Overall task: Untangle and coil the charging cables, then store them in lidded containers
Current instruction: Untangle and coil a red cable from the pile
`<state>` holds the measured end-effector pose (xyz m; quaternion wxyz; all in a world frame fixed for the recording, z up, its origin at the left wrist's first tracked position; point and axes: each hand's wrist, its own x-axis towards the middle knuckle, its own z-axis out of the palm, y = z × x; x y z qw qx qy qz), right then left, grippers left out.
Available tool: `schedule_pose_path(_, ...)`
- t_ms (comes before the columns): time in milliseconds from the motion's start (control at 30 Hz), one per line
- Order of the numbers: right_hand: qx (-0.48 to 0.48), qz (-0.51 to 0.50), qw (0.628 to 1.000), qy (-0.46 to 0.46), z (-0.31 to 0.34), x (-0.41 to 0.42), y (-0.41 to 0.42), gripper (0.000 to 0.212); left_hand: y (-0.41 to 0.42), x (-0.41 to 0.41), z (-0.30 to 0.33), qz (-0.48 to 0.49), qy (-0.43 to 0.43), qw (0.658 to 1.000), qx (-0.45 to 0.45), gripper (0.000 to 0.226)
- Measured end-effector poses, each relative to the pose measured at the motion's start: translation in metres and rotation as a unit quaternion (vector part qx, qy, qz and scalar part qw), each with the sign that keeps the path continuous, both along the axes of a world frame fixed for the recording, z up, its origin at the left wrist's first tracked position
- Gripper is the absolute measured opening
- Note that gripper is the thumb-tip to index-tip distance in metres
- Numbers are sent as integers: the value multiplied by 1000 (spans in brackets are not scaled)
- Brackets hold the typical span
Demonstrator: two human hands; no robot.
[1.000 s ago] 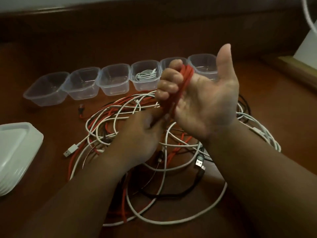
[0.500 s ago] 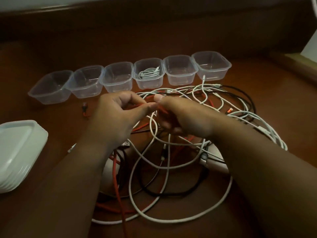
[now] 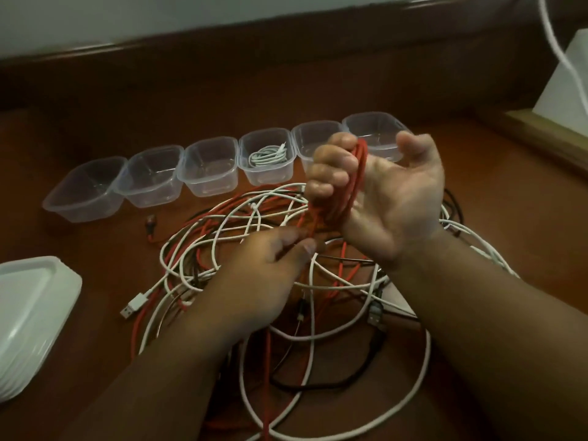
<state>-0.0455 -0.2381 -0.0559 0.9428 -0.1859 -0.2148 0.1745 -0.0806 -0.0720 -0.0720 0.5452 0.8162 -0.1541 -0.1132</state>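
Again the right hand [image 3: 385, 198] has risen, fingers curled round red cable [image 3: 356, 183] loops; the left hand [image 3: 270, 268] pinches its tail, so winding continues.

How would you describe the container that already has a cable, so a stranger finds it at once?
Look at the row of six clear plastic containers behind the tangled cables. It is the fourth container from the left. It alone holds a coiled white cable.

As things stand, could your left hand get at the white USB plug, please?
Probably yes: the left hand only pinches the red cable, and the plug lies uncovered at the tangle's left edge, with bare table beside it.
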Motion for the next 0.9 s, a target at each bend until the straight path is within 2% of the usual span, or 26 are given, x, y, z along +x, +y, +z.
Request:
schedule_pose_path(67,-118,-142,983,-8,1,2,2,25,1,0,0,-12,-28,997,70,19)
schedule_pose_path(100,-197,-197,960,-22,-2,4,3,22,0,-1,1,-17,-28,996,82,18)
schedule_pose_path(133,-296,-245,922,-48,-5,6,5,20,1,-2,3,-17,-20,997,71,17)
schedule_pose_path(167,-419,-289,856,-86,-9,8,5,20,2,-3,4,-11,-5,999,42,17)
schedule_pose_path(233,-642,-335,661,-197,-15,9,6,30,6,-4,9,17,23,999,-40,17)
schedule_pose_path(267,-697,-327,591,-242,-16,8,6,35,10,-2,10,25,23,997,-66,19)
schedule_pose_path(300,-717,-312,564,-266,-15,5,7,40,12,0,11,28,17,996,-78,20)
schedule_pose_path(333,-719,-286,573,-270,-13,2,8,45,15,1,11,30,7,996,-86,20)
schedule_pose_path(367,-714,-240,606,-256,-8,-3,9,51,17,3,12,33,-7,995,-91,19)
schedule_pose_path(467,-650,-21,748,-136,1,-6,8,61,20,6,13,63,-40,991,-111,16)
schedule_pose_path(500,-592,58,798,-101,2,-6,5,62,21,7,13,77,-41,988,-126,19)
schedule_pose_path(567,-416,201,885,-48,5,-7,2,57,21,11,11,107,-7,977,-187,16)
schedule_pose_path(633,-219,282,934,-18,5,-7,0,48,18,14,10,123,37,959,-254,8)
schedule_pose_path(700,-69,270,960,0,4,-6,0,37,12,14,6,133,57,955,-260,9)
schedule_pose_path(767,27,188,981,31,6,-5,2,29,4,9,1,126,35,973,-192,8)
schedule_pose_path(833,40,23,997,68,6,-4,4,25,-4,2,-3,110,-46,989,-85,15)
schedule_pose_path(900,-23,-126,990,62,4,-2,4,23,-7,-3,-7,92,-103,990,-15,18)
